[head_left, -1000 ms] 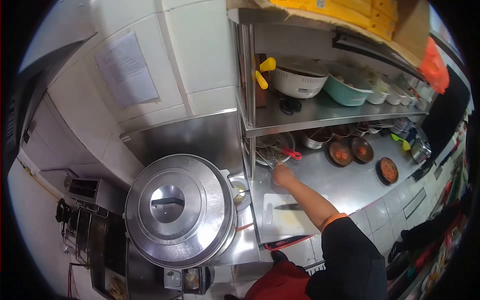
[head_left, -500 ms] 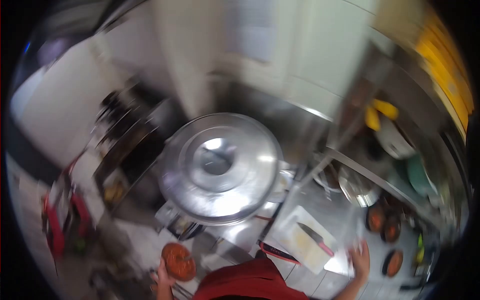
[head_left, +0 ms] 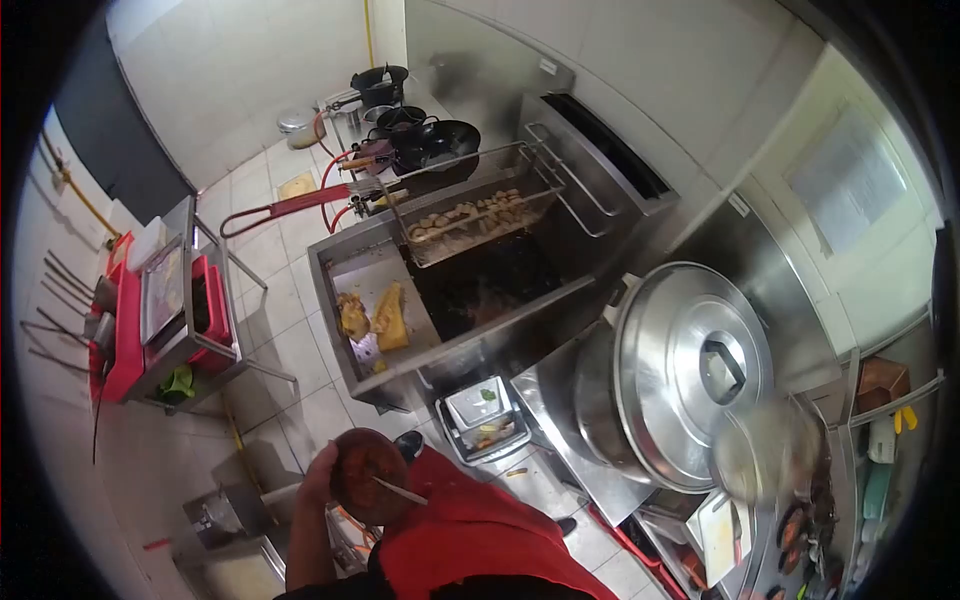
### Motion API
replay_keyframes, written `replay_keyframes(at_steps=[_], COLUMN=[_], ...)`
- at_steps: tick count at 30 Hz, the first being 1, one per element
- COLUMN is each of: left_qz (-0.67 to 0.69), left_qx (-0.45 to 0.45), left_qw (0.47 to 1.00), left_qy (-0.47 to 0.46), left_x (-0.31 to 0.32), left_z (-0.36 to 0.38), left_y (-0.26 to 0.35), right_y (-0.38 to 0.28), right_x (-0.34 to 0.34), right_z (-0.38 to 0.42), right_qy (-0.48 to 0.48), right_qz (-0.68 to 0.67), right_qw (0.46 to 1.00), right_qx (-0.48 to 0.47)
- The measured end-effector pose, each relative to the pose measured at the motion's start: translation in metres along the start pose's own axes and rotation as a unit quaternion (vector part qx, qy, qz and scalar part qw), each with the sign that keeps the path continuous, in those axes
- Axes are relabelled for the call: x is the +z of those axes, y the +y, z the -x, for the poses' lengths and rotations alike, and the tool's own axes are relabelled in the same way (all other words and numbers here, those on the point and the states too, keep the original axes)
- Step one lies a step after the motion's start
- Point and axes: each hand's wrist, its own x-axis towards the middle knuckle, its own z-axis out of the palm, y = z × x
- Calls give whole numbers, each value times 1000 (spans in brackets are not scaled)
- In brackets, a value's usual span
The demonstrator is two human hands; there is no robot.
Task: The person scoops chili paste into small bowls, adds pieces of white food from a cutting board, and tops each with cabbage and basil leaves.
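**A full bowl in the left hand**

The left hand (head_left: 320,478) grasps a round brown bowl (head_left: 363,436) by its side, low in front of the body and just beside the red apron (head_left: 470,540). The bowl holds something thick and reddish-brown (head_left: 362,462), and a thin pale handle (head_left: 402,491) slants out of it over the rim, towards the apron. The fingers and palm are closed against the bowl's outer wall; how far they reach underneath cannot be seen. The right hand cannot be made out, so its grip cannot be told.

The bowl looks rigid and rather heavy for its size (clay or dark wood, hard to say which), and would probably chip or crack if knocked. Its contents look soft and wet, likely to slide to one side on a tilt, and any smear on the rim would make it slippery. The sound hold is a spread palm below with fingers up the wall, clear of the rim; the loose handle is a poor place to lift from, since it would likely swing or slip out.

Beyond the bowl stands a metal fryer (head_left: 480,341) with a wire basket (head_left: 480,238) of pale pieces; a large lidded pot (head_left: 598,400) stands to the right.
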Motion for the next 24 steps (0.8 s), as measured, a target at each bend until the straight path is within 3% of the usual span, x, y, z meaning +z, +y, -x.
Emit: replay_keyframes(at_steps=[1,2,3,4,5,6,8,10,13,17,24], left_qz=[-22,2,17,28,34,70,67,73,117,183,213], left_qx=[31,50,64,78,94,64,86,88,71,82,53], left_qw=[999,999,998,997,995,995,991,990,988,976,948], left_qy=[9,2,-4,-5,-8,35,73,80,73,88,229], left_x=[-11,-31,-44,-58,-73,-88,-121,-141,-151,-168,-192], left_z=[-1,-6,-8,-6,-6,-3,-3,-10,-5,2,44], left_y=[24,41,54,69,87,96,99,111,120,111,67], right_y=[-14,-93,-174,-237,-291,-340,-387,-406,-448,-465,-488], right_x=[-4,-22,-40,-52,-58,-59,-42,1,74,139,144], right_z=[-31,-93,-174,-229,-275,-312,-385,-447,-528,-613,-666], right_qy=[76,34,23,18,9,18,-29,34,-11,-47,-238], right_qz=[64,34,27,33,49,54,92,231,326,379,427], right_qw=[959,991,998,999,998,990,969,913,903,878,828], right_qx=[-265,-128,-53,-36,-46,-133,-228,-336,-279,-289,-275])
